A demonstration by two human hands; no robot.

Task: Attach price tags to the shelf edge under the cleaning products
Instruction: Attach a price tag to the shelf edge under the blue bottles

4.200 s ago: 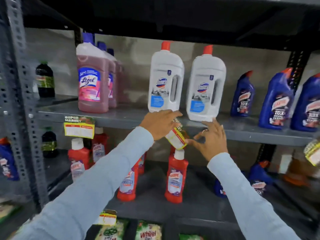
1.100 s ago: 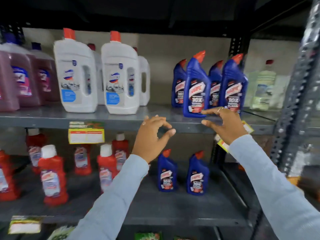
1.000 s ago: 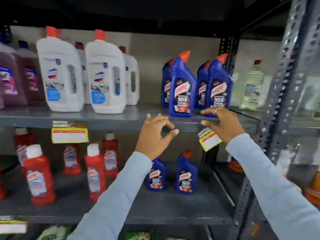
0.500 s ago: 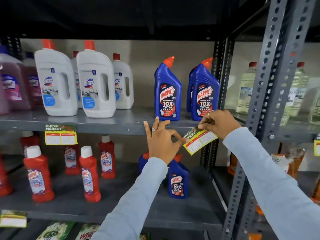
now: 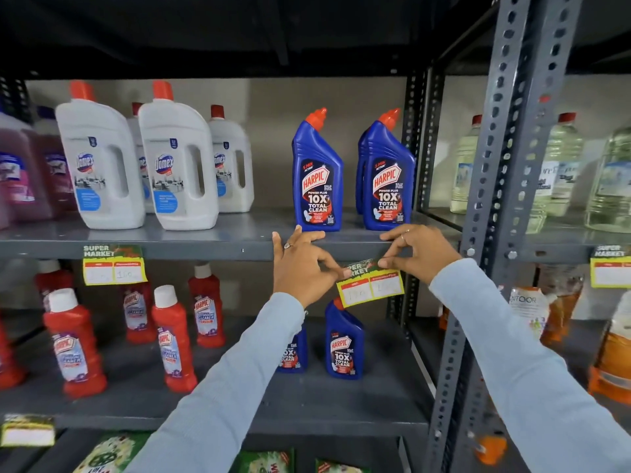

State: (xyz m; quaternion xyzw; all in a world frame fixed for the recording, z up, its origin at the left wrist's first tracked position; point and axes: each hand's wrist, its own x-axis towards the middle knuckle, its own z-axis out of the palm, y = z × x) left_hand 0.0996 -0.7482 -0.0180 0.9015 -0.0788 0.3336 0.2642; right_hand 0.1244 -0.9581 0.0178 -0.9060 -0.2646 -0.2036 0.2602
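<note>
A yellow, red and green price tag [image 5: 371,284] sits against the grey shelf edge [image 5: 211,252] below two blue Harpic bottles [image 5: 317,175]. My left hand [image 5: 302,268] pinches the tag's upper left corner, with two fingers resting on the shelf top. My right hand [image 5: 420,252] pinches its upper right corner. The tag hangs nearly level, tilted slightly. Another price tag [image 5: 114,266] is fixed to the same edge under the white Domex bottles [image 5: 177,158].
Red Harpic bottles [image 5: 170,339] and small blue ones [image 5: 343,343] stand on the lower shelf. A perforated grey upright [image 5: 495,213] rises just right of my right hand. Beyond it are clear oil bottles [image 5: 560,169] and a third tag [image 5: 609,268].
The tag has swung from a steep tilt to almost level and now lies against the shelf edge. Both hands have closed onto its top corners. The view has shifted slightly.
</note>
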